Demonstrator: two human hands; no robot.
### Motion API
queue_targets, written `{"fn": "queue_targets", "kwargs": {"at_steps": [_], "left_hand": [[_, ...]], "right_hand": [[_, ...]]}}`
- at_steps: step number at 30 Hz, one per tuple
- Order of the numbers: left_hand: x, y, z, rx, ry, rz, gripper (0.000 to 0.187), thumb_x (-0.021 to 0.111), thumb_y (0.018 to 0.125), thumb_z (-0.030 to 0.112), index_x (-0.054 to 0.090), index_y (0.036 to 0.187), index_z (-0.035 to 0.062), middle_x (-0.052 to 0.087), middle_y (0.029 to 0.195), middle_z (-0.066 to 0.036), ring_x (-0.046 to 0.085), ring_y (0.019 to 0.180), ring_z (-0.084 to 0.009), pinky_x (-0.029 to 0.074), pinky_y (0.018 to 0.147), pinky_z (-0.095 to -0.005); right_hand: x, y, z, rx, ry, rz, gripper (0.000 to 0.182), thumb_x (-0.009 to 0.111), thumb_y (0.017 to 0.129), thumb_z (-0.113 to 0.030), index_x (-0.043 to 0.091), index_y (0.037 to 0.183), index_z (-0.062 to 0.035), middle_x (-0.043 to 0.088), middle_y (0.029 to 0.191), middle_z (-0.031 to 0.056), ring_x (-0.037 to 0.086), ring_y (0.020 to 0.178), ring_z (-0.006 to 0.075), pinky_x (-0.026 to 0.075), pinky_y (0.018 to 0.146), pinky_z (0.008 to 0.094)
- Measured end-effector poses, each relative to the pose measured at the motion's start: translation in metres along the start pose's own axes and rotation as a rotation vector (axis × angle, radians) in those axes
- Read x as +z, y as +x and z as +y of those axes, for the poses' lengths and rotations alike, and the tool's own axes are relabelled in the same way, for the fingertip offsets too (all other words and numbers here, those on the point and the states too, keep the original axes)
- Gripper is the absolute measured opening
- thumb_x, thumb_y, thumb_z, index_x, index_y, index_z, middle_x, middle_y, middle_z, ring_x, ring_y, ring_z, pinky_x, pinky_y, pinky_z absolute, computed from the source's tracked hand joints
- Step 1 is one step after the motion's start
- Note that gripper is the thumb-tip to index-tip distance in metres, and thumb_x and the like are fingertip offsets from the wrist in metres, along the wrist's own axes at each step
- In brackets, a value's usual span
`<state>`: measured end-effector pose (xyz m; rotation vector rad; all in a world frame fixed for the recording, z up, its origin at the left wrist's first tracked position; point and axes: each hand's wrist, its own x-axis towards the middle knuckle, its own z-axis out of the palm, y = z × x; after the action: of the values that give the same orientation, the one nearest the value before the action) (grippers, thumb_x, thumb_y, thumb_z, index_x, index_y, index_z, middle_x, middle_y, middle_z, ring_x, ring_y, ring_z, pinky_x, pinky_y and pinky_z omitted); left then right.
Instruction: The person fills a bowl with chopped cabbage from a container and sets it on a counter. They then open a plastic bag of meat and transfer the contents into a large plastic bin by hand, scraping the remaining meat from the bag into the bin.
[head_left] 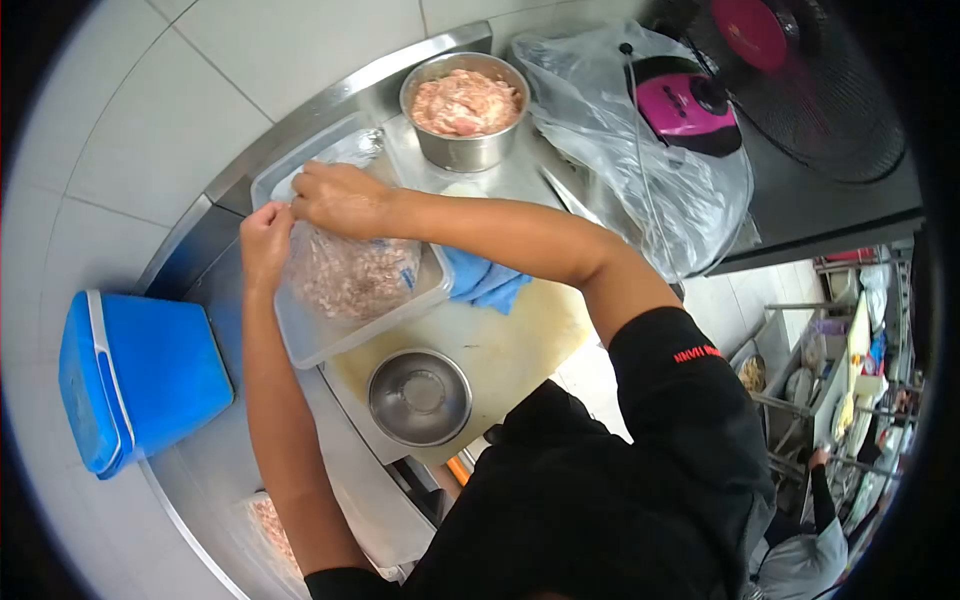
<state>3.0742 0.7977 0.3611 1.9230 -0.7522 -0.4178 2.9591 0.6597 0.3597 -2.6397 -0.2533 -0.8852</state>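
Note:
A clear plastic bag of minced meat lies in a translucent plastic tub. My left hand is closed at the upper left end of the bag. Right beside it, my right hand is closed on the same gathered plastic, its fingers bent. The two hands almost touch, and their fingertips are partly hidden. Another clear wrapped bundle shows at the far end of the tub, behind my right hand.
A steel pot of raw meat stands behind. Nearer are a steel bowl, cutting board and blue cloth. A blue cooler is left; a plastic-covered fan is right. Another person is at lower right.

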Motion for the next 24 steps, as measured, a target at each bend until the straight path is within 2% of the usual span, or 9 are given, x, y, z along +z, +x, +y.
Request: {"fn": "queue_targets", "kwargs": {"at_steps": [2, 6, 10, 11, 12, 13, 19, 21, 24], "left_hand": [[-0.003, -0.002, -0.001, -0.009, -0.012, -0.025, 0.015, 0.056, 0.079, 0.013, 0.06, 0.073, 0.0001, 0.049, 0.062, 0.005, 0.04, 0.058, -0.0029, 0.031, 0.05, -0.0216], [-0.001, -0.002, -0.001, -0.011, 0.135, -0.027, 0.013, 0.057, 0.079, 0.01, 0.061, 0.074, -0.0006, 0.049, 0.063, 0.006, 0.04, 0.058, -0.0031, 0.031, 0.052, -0.0209], [0.006, -0.007, 0.0, 0.051, -0.042, -0.112, 0.021, 0.056, 0.078, 0.008, 0.062, 0.096, -0.0006, 0.056, 0.078, 0.002, 0.044, 0.064, -0.0054, 0.038, 0.059, -0.0209], [0.005, -0.004, -0.007, 0.155, -0.142, -0.135, 0.028, 0.056, 0.077, 0.007, 0.061, 0.104, 0.0003, 0.058, 0.084, 0.001, 0.045, 0.066, -0.0066, 0.041, 0.062, -0.0211], [0.002, -0.005, -0.007, 0.208, -0.128, -0.148, 0.033, 0.056, 0.076, 0.006, 0.059, 0.109, 0.0011, 0.059, 0.09, 0.0, 0.047, 0.068, -0.0081, 0.042, 0.065, -0.0223], [0.001, -0.005, -0.003, 0.261, -0.107, -0.157, 0.039, 0.056, 0.075, 0.006, 0.057, 0.114, 0.002, 0.061, 0.096, 0.0, 0.048, 0.07, -0.0096, 0.044, 0.068, -0.0236], [-0.016, -0.006, 0.012, 0.297, 0.277, -0.055, 0.024, 0.059, 0.079, 0.015, 0.062, 0.098, 0.0016, 0.057, 0.076, 0.002, 0.046, 0.066, -0.0077, 0.041, 0.064, -0.024], [-0.02, -0.009, 0.001, 0.202, 0.273, 0.151, 0.018, 0.059, 0.08, 0.018, 0.06, 0.08, 0.0009, 0.051, 0.066, 0.002, 0.043, 0.063, -0.0072, 0.038, 0.059, -0.0246], [-0.031, -0.015, -0.011, 0.071, 0.092, 0.288, 0.02, 0.062, 0.077, 0.02, 0.056, 0.077, 0.0006, 0.056, 0.07, -0.006, 0.049, 0.061, -0.0163, 0.041, 0.059, -0.0306]], "right_hand": [[0.001, 0.001, 0.001, -0.144, -0.078, 0.018, 0.014, 0.058, 0.068, -0.01, 0.062, 0.079, -0.0041, 0.052, 0.078, 0.0128, 0.054, 0.084, 0.0298, 0.048, 0.065, 0.0383], [-0.001, -0.009, 0.001, -0.074, 0.035, 0.052, 0.011, 0.059, 0.07, -0.008, 0.064, 0.079, -0.0035, 0.055, 0.075, 0.013, 0.056, 0.08, 0.031, 0.047, 0.065, 0.0409], [0.009, -0.011, 0.011, 0.173, 0.426, 0.454, 0.006, 0.058, 0.07, -0.002, 0.061, 0.075, -0.0022, 0.056, 0.07, 0.0158, 0.057, 0.072, 0.0294, 0.044, 0.058, 0.0359], [0.011, -0.006, 0.026, 0.36, 0.561, 0.361, 0.006, 0.055, 0.075, -0.002, 0.061, 0.075, -0.0025, 0.057, 0.065, 0.0124, 0.058, 0.064, 0.023, 0.045, 0.056, 0.0334], [-0.015, 0.007, 0.028, 0.578, 0.757, 0.262, 0.01, 0.055, 0.083, -0.007, 0.063, 0.084, -0.0018, 0.061, 0.073, 0.0031, 0.058, 0.066, 0.0087, 0.048, 0.061, 0.0265], [-0.029, 0.021, 0.027, 0.551, 0.842, 0.31, 0.014, 0.053, 0.086, -0.009, 0.064, 0.09, -0.0009, 0.062, 0.077, 0.0034, 0.059, 0.066, 0.009, 0.049, 0.064, 0.0248], [-0.032, 0.067, 0.011, 0.528, 1.049, 0.182, 0.026, 0.057, 0.085, -0.013, 0.058, 0.107, 0.0007, 0.063, 0.087, 0.0071, 0.061, 0.074, 0.0146, 0.05, 0.07, 0.0275], [-0.015, 0.056, 0.011, 0.407, 0.472, 0.253, 0.043, 0.062, 0.082, -0.016, 0.049, 0.119, 0.0014, 0.061, 0.097, 0.0138, 0.061, 0.084, 0.0183, 0.049, 0.072, 0.029], [0.006, 0.019, -0.012, 0.414, 0.418, 0.115, 0.051, 0.065, 0.078, -0.018, 0.045, 0.123, -0.0015, 0.058, 0.099, 0.0146, 0.059, 0.085, 0.0204, 0.048, 0.07, 0.0293]]}}
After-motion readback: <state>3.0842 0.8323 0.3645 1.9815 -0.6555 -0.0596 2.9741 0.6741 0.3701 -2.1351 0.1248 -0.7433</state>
